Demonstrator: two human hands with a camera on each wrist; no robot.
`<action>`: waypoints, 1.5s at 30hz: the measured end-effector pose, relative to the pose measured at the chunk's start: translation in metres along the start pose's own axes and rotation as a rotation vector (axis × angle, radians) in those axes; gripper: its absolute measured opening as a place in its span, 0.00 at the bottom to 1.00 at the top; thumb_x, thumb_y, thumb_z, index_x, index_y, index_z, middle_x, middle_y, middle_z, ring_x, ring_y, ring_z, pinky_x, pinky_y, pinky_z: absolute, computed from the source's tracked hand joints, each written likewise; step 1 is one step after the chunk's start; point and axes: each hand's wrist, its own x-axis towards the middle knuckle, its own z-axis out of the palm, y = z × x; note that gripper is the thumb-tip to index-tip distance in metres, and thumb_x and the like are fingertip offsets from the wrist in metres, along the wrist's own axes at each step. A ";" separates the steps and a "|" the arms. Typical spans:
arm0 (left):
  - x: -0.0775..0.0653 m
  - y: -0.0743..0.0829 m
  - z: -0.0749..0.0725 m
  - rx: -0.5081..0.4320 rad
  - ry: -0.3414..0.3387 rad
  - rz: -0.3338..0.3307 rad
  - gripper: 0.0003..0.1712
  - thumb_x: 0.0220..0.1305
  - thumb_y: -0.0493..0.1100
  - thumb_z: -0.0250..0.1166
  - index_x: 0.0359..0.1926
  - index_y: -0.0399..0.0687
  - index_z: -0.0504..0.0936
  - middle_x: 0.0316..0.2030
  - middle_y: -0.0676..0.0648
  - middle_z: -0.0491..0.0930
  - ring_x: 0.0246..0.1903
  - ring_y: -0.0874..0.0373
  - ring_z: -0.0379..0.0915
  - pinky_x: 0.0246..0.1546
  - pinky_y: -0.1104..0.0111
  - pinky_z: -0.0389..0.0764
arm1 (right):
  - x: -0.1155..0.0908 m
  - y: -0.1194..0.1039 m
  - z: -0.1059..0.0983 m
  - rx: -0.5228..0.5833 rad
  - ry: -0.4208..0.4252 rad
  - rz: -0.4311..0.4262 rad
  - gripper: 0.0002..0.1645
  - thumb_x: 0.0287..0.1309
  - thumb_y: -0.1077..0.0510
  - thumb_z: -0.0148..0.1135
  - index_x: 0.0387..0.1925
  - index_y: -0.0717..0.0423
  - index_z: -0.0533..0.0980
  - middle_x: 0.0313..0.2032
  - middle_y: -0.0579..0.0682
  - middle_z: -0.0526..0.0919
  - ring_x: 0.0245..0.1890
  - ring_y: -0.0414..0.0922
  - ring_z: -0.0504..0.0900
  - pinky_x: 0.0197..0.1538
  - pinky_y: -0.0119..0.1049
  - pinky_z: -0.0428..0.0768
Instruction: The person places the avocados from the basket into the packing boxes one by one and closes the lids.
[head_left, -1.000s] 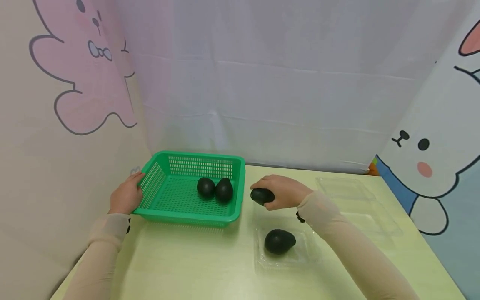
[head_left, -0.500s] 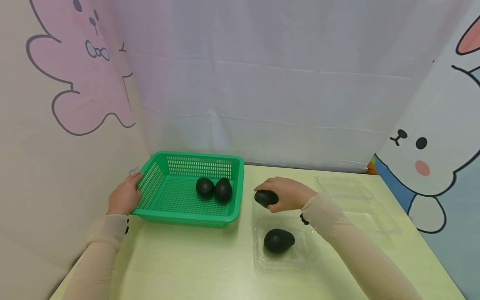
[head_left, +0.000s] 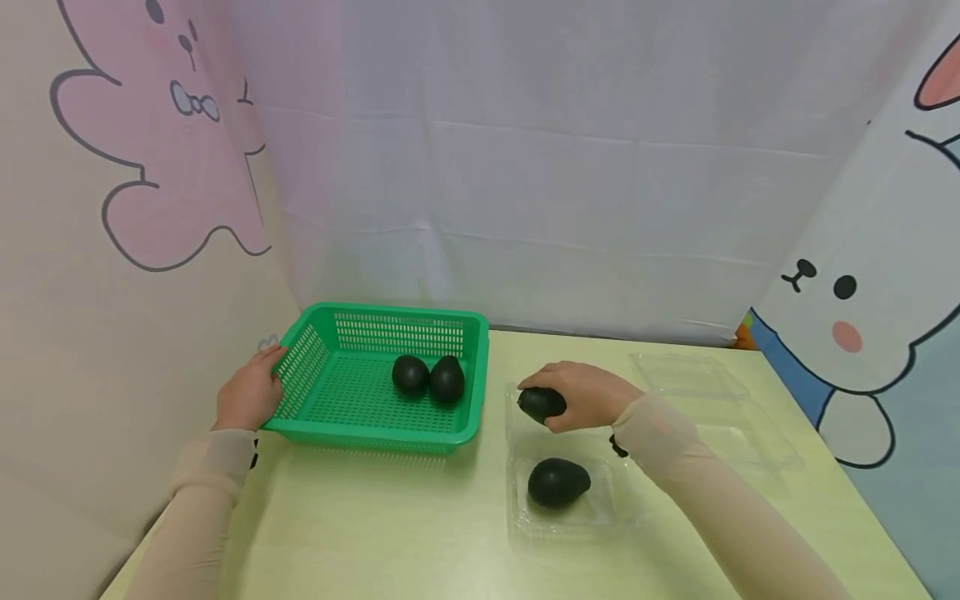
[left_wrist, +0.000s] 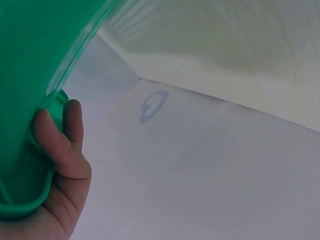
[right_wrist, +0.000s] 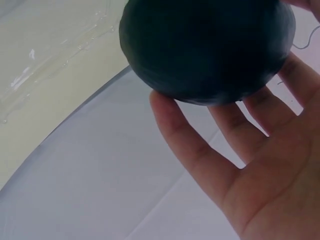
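My left hand (head_left: 249,390) grips the left rim of a green plastic basket (head_left: 360,435); in the left wrist view the thumb and fingers wrap its edge (left_wrist: 30,209). Two dark avocados, one rounder (head_left: 410,376) and one pear-shaped (head_left: 447,381), lie inside toward the right. Right of the basket, my right hand (head_left: 588,395) holds another avocado (head_left: 542,405) from above, over the far half of a clear plastic clamshell box (head_left: 517,433). The near half of that box holds an avocado (head_left: 558,483) on its side. Up close, fingers cup the dark fruit (right_wrist: 205,50) in the right wrist view.
Another clear plastic clamshell box (head_left: 723,446) lies spread out on the right of the pale wood-grain table (head_left: 360,533). A white curtain (head_left: 525,208) hangs behind the table, and cartoon-printed walls stand at both sides.
My right hand has moved right and slightly nearer with its avocado, from beside the basket to over the clear box. The left hand stays on the basket rim.
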 end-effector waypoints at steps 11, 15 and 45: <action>-0.003 -0.003 0.003 -0.016 0.010 0.012 0.29 0.66 0.30 0.41 0.69 0.33 0.63 0.68 0.31 0.60 0.10 0.56 0.54 0.13 0.65 0.59 | -0.006 -0.001 -0.002 0.010 -0.040 0.026 0.32 0.49 0.57 0.66 0.60 0.48 0.75 0.54 0.47 0.79 0.48 0.45 0.76 0.50 0.43 0.75; -0.002 -0.004 0.004 -0.013 0.013 0.011 0.30 0.66 0.30 0.41 0.69 0.33 0.63 0.68 0.32 0.60 0.10 0.56 0.54 0.13 0.65 0.59 | -0.009 0.000 -0.001 0.006 -0.038 0.029 0.32 0.49 0.57 0.66 0.60 0.48 0.76 0.53 0.47 0.79 0.47 0.44 0.77 0.50 0.43 0.75; -0.001 -0.001 0.003 -0.017 0.003 0.000 0.30 0.65 0.30 0.42 0.69 0.33 0.63 0.68 0.32 0.60 0.10 0.56 0.54 0.12 0.65 0.60 | -0.038 0.007 0.015 0.038 -0.059 0.075 0.31 0.47 0.55 0.68 0.57 0.49 0.77 0.50 0.46 0.80 0.45 0.43 0.77 0.48 0.43 0.75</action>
